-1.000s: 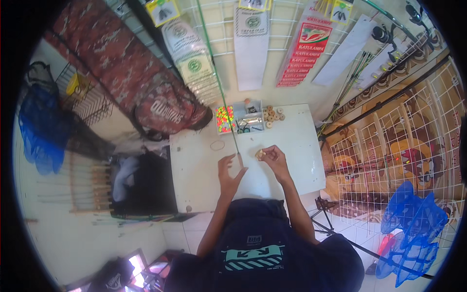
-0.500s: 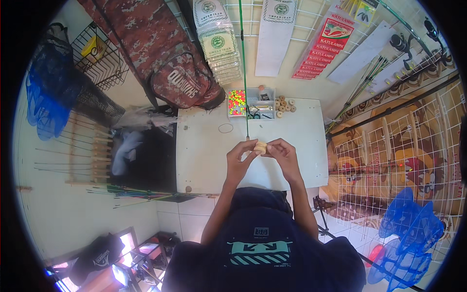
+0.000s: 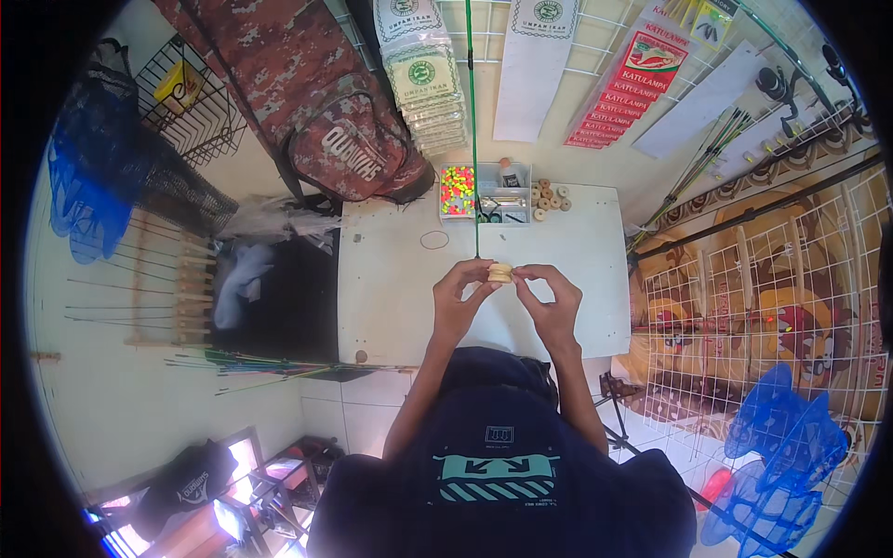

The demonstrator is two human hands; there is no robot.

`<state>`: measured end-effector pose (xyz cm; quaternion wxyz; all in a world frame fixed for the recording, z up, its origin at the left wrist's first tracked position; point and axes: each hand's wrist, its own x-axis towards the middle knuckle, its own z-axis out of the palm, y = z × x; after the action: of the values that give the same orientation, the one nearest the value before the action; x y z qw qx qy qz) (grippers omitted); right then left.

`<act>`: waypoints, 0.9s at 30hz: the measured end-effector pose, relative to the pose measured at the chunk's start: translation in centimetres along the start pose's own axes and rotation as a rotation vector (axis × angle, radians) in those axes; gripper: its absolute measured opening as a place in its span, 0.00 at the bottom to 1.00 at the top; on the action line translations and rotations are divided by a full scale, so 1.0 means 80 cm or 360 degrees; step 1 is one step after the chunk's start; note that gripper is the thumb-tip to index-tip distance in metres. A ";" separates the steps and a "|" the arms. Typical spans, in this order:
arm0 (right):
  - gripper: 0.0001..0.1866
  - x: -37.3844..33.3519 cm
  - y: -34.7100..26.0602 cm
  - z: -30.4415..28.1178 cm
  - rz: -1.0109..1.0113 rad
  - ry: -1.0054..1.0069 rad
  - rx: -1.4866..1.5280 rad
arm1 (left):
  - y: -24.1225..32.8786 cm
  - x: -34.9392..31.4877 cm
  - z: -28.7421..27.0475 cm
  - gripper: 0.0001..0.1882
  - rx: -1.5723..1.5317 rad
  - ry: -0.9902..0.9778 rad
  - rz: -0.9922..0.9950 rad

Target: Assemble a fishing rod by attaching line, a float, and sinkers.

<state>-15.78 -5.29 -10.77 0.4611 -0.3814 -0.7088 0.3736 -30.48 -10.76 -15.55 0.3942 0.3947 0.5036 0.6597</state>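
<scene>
Above the white table, my left hand point(image 3: 456, 302) pinches a small pale wooden spool point(image 3: 500, 272) with a grooved rim between thumb and fingertips. My right hand point(image 3: 553, 302) is at the spool's right edge, thumb and index finger pressed together. Whether it grips the spool itself or a thin line on it is too small to tell. A thin green fishing rod point(image 3: 473, 139) runs from the top of the view down to a point just beyond my left fingers.
On the white table point(image 3: 391, 298), a divided clear box point(image 3: 517, 177) holds colourful beads and small tools. Several wooden spools point(image 3: 549, 195) are beside it. A thin loop point(image 3: 434, 240) lies to the left. A camouflage rod bag point(image 3: 344, 139) leans behind; blue nets point(image 3: 781, 437) hang lower right.
The spool has turned so its grooved side shows more. My right hand has shifted slightly right, its fingers spreading out from the spool's face to its edge.
</scene>
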 end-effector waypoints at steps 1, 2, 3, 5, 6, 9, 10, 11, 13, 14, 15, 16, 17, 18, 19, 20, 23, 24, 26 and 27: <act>0.07 0.001 0.001 0.000 -0.0040 0.0007 -0.0055 | 0.000 0.001 0.000 0.18 0.0039 -0.0005 0.0021; 0.08 0.003 0.003 0.000 -0.0124 0.0019 -0.0132 | -0.001 0.003 0.000 0.18 0.0038 -0.0005 0.0021; 0.08 0.005 0.004 -0.002 -0.0123 0.0018 -0.0131 | -0.003 0.004 -0.001 0.18 0.0095 -0.0033 -0.0007; 0.08 0.010 0.004 -0.005 -0.0346 -0.0047 -0.0380 | -0.005 0.006 -0.002 0.19 0.0152 -0.0060 -0.0035; 0.08 0.011 0.005 -0.005 -0.0400 -0.0026 -0.0384 | -0.004 0.007 0.000 0.18 0.0186 -0.0071 -0.0032; 0.09 0.011 0.005 -0.006 -0.0301 -0.0136 -0.0416 | -0.005 0.007 0.000 0.18 0.0230 -0.0082 -0.0041; 0.10 0.011 0.010 -0.005 -0.0375 -0.0126 -0.0442 | -0.004 0.007 -0.002 0.18 0.0281 -0.0087 -0.0025; 0.10 0.010 0.010 -0.005 -0.0374 -0.0126 -0.0448 | -0.004 0.007 -0.003 0.18 0.0332 -0.0092 -0.0009; 0.10 0.010 0.006 -0.003 -0.0293 -0.0148 -0.0446 | -0.004 0.007 -0.002 0.18 0.0329 -0.0098 -0.0013; 0.13 0.009 0.012 -0.002 -0.0329 -0.0120 -0.0435 | -0.004 0.006 -0.002 0.17 0.0327 -0.0123 -0.0016; 0.13 0.008 0.011 -0.002 -0.0329 -0.0125 -0.0439 | -0.004 0.006 -0.002 0.17 0.0325 -0.0145 -0.0020; 0.15 0.006 0.010 -0.003 -0.0257 -0.0161 -0.0439 | -0.003 0.006 -0.002 0.17 0.0319 -0.0142 -0.0021; 0.17 0.006 0.010 -0.004 -0.0185 -0.0197 -0.0438 | -0.002 0.007 -0.002 0.17 0.0343 -0.0166 -0.0029; 0.20 0.005 0.011 -0.004 -0.0182 -0.0198 -0.0409 | -0.001 0.006 -0.002 0.16 0.0365 -0.0191 -0.0037; 0.20 0.004 0.011 -0.004 -0.0183 -0.0203 -0.0414 | -0.002 0.006 -0.002 0.16 0.0358 -0.0188 -0.0038; 0.19 0.002 0.012 -0.005 -0.0161 -0.0227 -0.0428 | -0.002 0.007 -0.003 0.16 0.0389 -0.0194 0.0028; 0.16 0.000 0.020 -0.010 -0.0124 -0.0209 -0.0389 | -0.008 0.005 -0.010 0.17 0.0383 -0.0212 0.0067; 0.15 0.001 0.023 -0.013 -0.0106 -0.0169 -0.0330 | -0.012 0.004 -0.015 0.17 0.0352 -0.0222 0.0036; 0.13 0.006 0.024 -0.026 -0.0035 -0.0144 -0.0303 | -0.017 0.000 -0.026 0.17 0.0345 -0.0184 -0.0027; 0.12 0.010 0.022 -0.032 0.0039 -0.0116 -0.0273 | -0.018 -0.001 -0.030 0.17 0.0343 -0.0150 -0.0093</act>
<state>-13.24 -3.39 -11.28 0.3961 -0.4143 -0.7497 0.3308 -32.46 -11.40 -17.36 0.3918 0.4506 0.5637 0.5707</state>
